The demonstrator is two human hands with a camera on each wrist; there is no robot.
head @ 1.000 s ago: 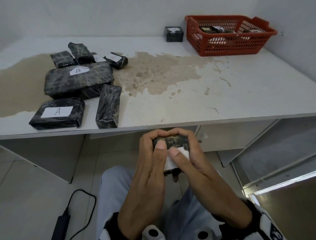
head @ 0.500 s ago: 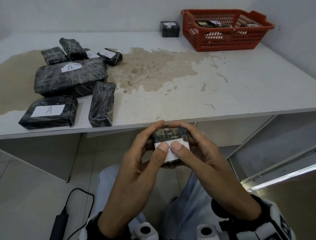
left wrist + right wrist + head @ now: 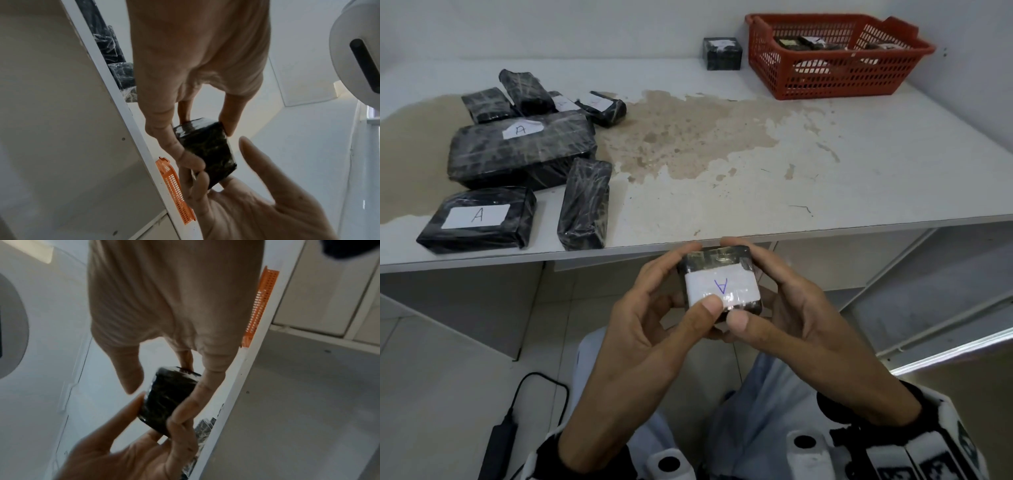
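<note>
Head view: small black wrapped parcel (image 3: 714,258) is held in the air just in front of the table (image 3: 756,192) edge, above the lap. White label (image 3: 702,286) faces up, marked "A". Left hand (image 3: 640,342) and right hand (image 3: 808,329) both grasp it, with fingers curled round its far edge. The left thumb rests on the label's near corner and the right thumb sits at the parcel's near edge. A pile of larger black parcels (image 3: 517,150) lies at the table's left. A red basket (image 3: 825,78) stands far right, with one lone black parcel (image 3: 722,53) just beside it.

Left wrist view: left hand (image 3: 195,56) pinches the parcel (image 3: 205,151) between thumb and fingers. Right hand (image 3: 257,211) grips its other end.

Right wrist view: right hand (image 3: 174,296) clasps the parcel (image 3: 168,400). Left hand (image 3: 133,451) holds it from below.
</note>
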